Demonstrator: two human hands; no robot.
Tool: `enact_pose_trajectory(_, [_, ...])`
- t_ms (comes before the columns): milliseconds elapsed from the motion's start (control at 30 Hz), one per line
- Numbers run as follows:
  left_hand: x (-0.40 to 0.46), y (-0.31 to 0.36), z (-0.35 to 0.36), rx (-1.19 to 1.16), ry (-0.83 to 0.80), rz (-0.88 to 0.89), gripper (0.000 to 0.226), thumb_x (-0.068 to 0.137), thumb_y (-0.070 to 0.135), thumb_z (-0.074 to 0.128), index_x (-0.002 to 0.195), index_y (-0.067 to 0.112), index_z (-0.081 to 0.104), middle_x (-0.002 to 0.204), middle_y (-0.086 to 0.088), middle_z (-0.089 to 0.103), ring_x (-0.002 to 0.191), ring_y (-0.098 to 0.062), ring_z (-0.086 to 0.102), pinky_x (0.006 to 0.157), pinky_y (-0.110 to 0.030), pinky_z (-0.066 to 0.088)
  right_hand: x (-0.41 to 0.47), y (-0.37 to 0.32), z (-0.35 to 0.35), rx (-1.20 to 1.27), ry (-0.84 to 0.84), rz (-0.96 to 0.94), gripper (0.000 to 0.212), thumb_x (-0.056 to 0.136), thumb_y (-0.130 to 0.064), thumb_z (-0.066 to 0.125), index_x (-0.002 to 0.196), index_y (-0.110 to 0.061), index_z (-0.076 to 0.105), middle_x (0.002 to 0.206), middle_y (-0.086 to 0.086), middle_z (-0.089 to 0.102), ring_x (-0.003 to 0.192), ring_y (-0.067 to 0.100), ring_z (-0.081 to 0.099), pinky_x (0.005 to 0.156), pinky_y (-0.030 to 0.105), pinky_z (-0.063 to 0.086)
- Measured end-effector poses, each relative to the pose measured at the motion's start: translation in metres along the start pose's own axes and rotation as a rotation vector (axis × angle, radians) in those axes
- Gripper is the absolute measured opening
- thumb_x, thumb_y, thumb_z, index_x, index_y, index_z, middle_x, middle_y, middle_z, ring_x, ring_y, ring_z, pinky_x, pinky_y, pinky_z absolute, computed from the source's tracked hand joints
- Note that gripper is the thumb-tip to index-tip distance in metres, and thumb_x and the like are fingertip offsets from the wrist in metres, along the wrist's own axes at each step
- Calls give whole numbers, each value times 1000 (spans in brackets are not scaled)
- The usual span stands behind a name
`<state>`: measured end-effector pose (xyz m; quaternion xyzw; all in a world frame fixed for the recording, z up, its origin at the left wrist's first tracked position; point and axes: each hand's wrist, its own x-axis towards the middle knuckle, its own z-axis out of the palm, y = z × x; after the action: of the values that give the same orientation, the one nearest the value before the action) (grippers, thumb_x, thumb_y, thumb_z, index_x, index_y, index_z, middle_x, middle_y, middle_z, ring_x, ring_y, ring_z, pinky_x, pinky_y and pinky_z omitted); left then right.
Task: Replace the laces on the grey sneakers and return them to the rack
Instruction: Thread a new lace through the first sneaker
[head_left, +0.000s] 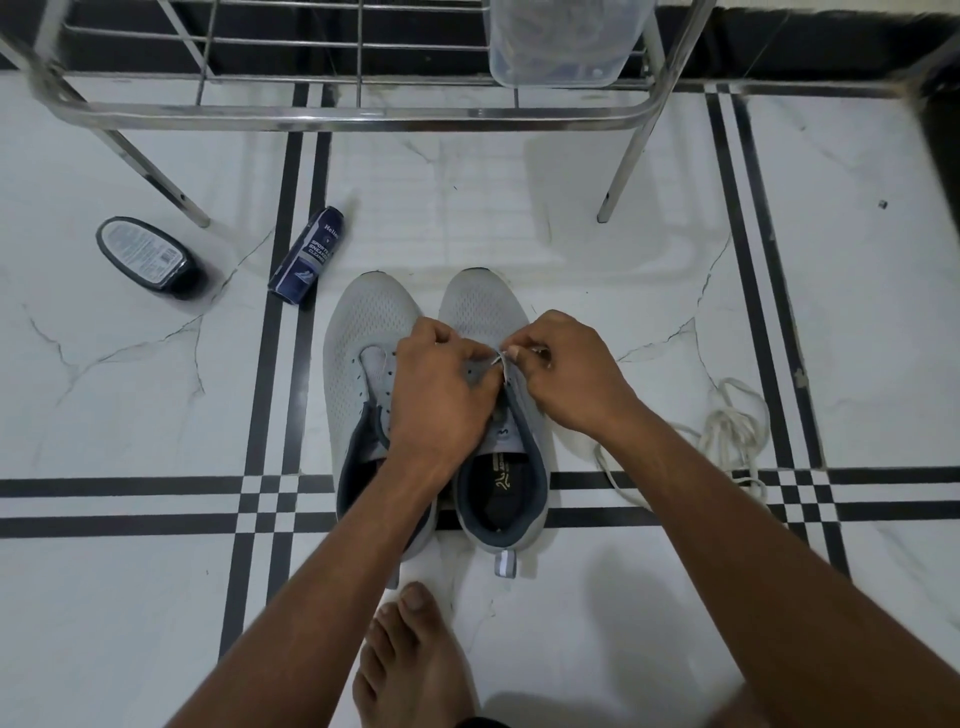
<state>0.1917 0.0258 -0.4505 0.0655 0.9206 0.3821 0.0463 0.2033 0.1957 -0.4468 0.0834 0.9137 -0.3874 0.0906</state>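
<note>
Now we lace the right sneaker (498, 415): right hand (566, 374) pinches the lace tip (500, 358), left hand (441, 384) grips the eyelet edge, next threading it through.

I am crouched on the floor (519, 197) of a home, by the look of it an entryway or shoe corner. The floor is glossy white marble-look tile crossed by black inlay stripes. Just beyond my grey sneakers (374, 322) stands a steel shoe rack (363, 111) with a clear plastic tub (563, 41) on its shelf. Left of the sneakers lie a can of sneaker cleaner (307, 254) and a shoe-polish sponge (148, 257). My bare foot (410, 670) rests on the tile behind the sneakers.
</note>
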Motion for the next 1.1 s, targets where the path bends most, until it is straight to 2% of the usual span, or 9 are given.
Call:
enact_pose_trajectory(133, [5,0,0,66,-14,89,14,95,21,78,107,19,85,98,-1,58,100,-23,58,86,-33,50,-23,-11,-11,136,77,131,32,107,-26,58,136,-30,70,135,-10,58,136,12,49,113,29,40])
enact_pose_trajectory(233, [15,-3,-2,146,-83,113,14,97,22,73,103,17,85,100,-5,63,98,-27,61,82,-43,56,-55,-19,-12,297,130,193,36,96,-39,71,132,-37,68,137,-17,53,138,8,46,112,25,37])
enact_pose_trajectory(333, [23,-5,-6,203,-190,165,14,97,20,67,95,12,79,103,-8,60,95,-30,60,78,-52,57,-77,-19,-1,256,63,171,55,88,-48,80,137,-30,65,134,-18,52,127,0,53,109,22,44])
enact_pose_trajectory(500, [40,-3,-26,121,-424,163,8,99,10,63,102,8,70,112,-4,51,96,-25,61,92,-47,54,-87,-13,14,79,107,43,41,93,-28,70,132,-17,73,131,-10,58,113,6,64,102,38,57])
enact_pose_trajectory(667, [41,-4,-33,94,-415,210,14,95,2,56,95,16,58,104,0,49,88,-23,56,81,-46,53,-90,-17,17,94,110,68,39,94,-26,67,132,-21,74,129,-13,60,111,5,65,97,33,58])
enact_pose_trajectory(767, [36,-6,-31,68,-386,248,18,92,3,52,94,20,53,100,2,48,85,-21,53,73,-41,50,-87,-16,17,28,174,95,22,95,-19,66,114,-19,77,109,-8,61,92,4,61,80,20,49])
enact_pose_trajectory(900, [28,-6,-34,-7,-348,276,27,87,4,50,94,30,48,95,5,49,84,-16,51,69,-33,41,-89,-21,21,-146,255,179,15,102,-20,57,101,-15,71,96,-2,50,72,15,53,70,28,40])
enact_pose_trajectory(1000, [24,-7,-37,-112,-324,168,24,100,2,51,93,26,52,99,0,63,86,-20,68,72,-43,57,-94,-22,24,-174,301,227,17,104,-21,52,99,-13,67,98,0,49,69,21,54,67,33,42])
enact_pose_trajectory(1100, [18,0,-45,-390,-332,-120,24,113,13,45,97,29,53,118,-1,72,80,-23,81,80,-47,67,-100,-21,25,-196,333,246,19,104,-23,50,98,-13,65,99,1,50,69,24,56,65,35,45])
